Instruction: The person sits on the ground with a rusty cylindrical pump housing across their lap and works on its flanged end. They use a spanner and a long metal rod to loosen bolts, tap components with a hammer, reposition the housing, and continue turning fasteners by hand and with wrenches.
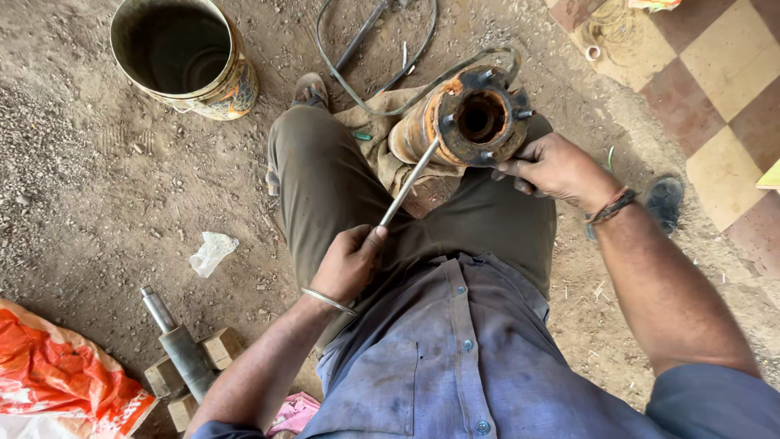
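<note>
Dirt floor point(106, 203) lies all around us, with checkered tiles point(715, 65) at the far right. We sit on it, and the rusty hub point(475, 118) rests on its side on a rag point(398, 162) between our legs, its open bore and studs turned up toward us. Our right hand point(552, 167) grips the flange at its lower right edge to keep it steady. Our left hand point(351, 262) is clenched around a thin steel rod point(409, 183), whose far tip touches the flange on the left side.

We think the rod can slip off the flange if we press at a bad angle, and then the tip may strike the fingers of the right hand, which are near. The hub is round and only the rag stops it, so it may roll against our leg. Loose dirt may also fall into the bore.

Further out are a bucket point(183, 57), a black hose point(374, 77), a metal shaft point(180, 345) on wooden blocks point(166, 378), and an orange sack point(61, 370).
</note>
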